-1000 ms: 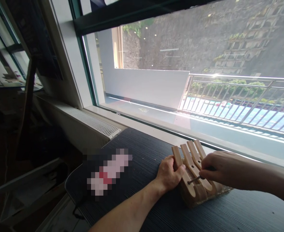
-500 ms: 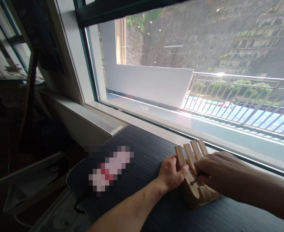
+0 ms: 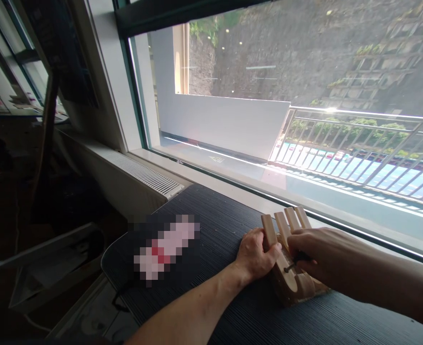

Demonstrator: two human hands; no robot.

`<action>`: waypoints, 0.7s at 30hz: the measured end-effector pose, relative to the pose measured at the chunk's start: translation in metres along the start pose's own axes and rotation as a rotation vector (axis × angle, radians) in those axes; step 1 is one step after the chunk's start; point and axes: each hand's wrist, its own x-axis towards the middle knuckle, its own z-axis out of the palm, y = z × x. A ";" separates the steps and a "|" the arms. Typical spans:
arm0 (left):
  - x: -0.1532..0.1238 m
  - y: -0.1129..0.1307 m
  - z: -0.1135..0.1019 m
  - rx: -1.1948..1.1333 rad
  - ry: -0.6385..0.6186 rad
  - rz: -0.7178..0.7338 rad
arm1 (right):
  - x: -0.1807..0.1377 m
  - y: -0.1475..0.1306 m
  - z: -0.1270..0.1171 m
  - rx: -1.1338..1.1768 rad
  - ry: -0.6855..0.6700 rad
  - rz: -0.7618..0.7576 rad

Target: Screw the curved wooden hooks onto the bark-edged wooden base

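A pale wooden piece with several upright slats point(image 3: 269, 230) and a rounded base point(image 3: 301, 290) rests on the dark tabletop. My left hand point(image 3: 256, 254) is closed on its left side, with the thumb lying across the outermost slat. My right hand point(image 3: 315, 249) is closed round a thin dark metal tool point(image 3: 289, 268), whose small blunt end touches or nearly touches the wood inside the piece. My fingers hide the rest of the tool, so its exact kind does not show. The same hand also covers the lower right part of the slats.
A blurred-out pink and red item point(image 3: 164, 249) lies on the black ribbed table point(image 3: 204, 282), left of my hands. Beyond the table run a window sill point(image 3: 211, 179) and a large window. A white radiator point(image 3: 146, 177) stands at the left.
The view has shifted very slightly. Both hands stay in place on the wooden piece, and the tool's end has moved at most a little.
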 end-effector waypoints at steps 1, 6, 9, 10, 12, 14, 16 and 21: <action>0.000 0.000 0.000 0.002 -0.002 -0.003 | 0.001 0.000 0.002 -0.013 -0.028 0.017; 0.003 0.000 0.001 0.085 0.056 -0.043 | 0.002 0.015 0.012 -0.017 -0.026 0.175; 0.007 -0.001 0.003 0.087 -0.031 -0.100 | -0.002 0.022 0.015 0.015 0.013 0.191; 0.008 -0.001 0.004 0.036 -0.065 -0.122 | -0.004 0.022 0.015 0.022 0.030 0.185; 0.010 0.001 0.002 -0.098 -0.056 -0.136 | -0.007 0.019 0.013 0.017 0.076 0.163; 0.012 0.005 -0.005 -0.157 0.073 -0.048 | -0.007 0.014 0.012 -0.015 0.147 0.138; 0.015 0.010 -0.018 -0.106 0.227 0.124 | -0.005 0.007 0.013 -0.049 0.237 0.118; 0.025 0.006 -0.043 -0.083 0.330 0.340 | -0.002 -0.008 0.042 -0.045 0.415 0.176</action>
